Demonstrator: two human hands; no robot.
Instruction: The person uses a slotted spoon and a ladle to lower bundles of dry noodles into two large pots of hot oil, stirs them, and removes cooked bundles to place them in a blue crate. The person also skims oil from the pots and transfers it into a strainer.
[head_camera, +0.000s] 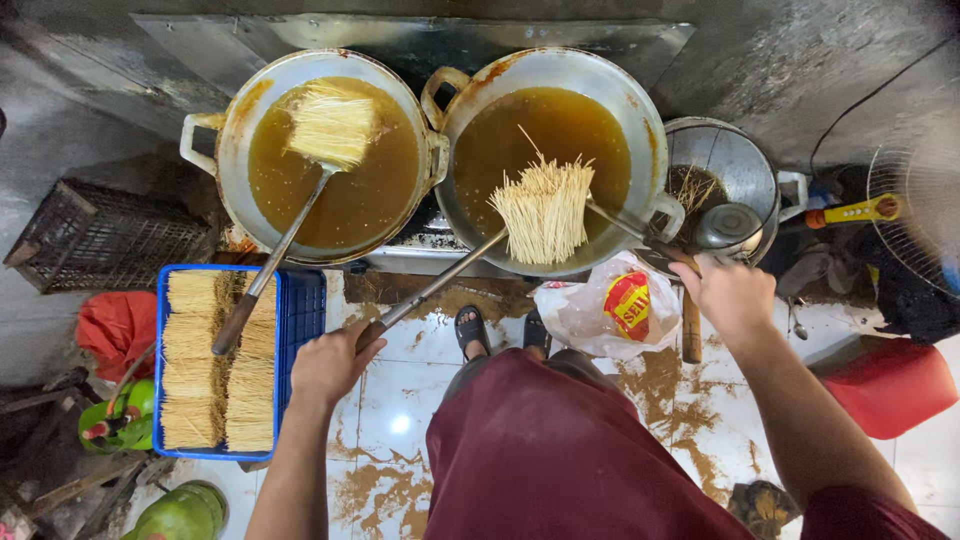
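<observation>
My left hand (330, 362) grips the dark handle of a long metal skimmer (440, 280). On its far end lies a pale bundle of thin noodle sticks (545, 208), raised over the right wok (550, 70) of brown oil. My right hand (730, 292) holds a second long utensil (625, 226) that reaches to the same bundle from the right. In the left wok (232, 150) another skimmer (280, 250) rests with a noodle bundle (333, 125) on it, its handle lying out over the blue crate.
A blue plastic crate (303, 310) with stacked noodle bundles sits on the floor at left. A metal strainer bowl (735, 165) stands right of the woks. A plastic bag (610, 310), a red container (893, 385), a dark wire basket (95, 238) and a fan (920, 215) surround me.
</observation>
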